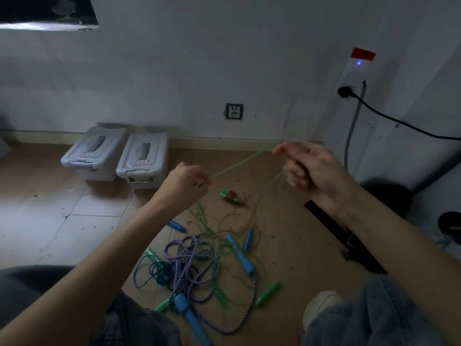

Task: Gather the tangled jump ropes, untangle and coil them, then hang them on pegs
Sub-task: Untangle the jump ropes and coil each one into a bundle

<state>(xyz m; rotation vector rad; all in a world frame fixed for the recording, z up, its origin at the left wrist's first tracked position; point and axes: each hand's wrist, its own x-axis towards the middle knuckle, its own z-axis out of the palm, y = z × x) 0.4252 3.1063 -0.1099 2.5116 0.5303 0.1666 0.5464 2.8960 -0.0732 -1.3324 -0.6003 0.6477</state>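
Untangling is barely begun: left hand and right hand each pinch the green rope, stretched taut between them above the floor; the purple braided rope and teal rope lie knotted below, nothing coiled, no pegs in view

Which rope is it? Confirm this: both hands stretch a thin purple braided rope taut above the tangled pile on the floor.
Wrong colour: the head view shows the left hand and right hand stretching a thin green plastic rope. The purple braided rope lies in the pile.
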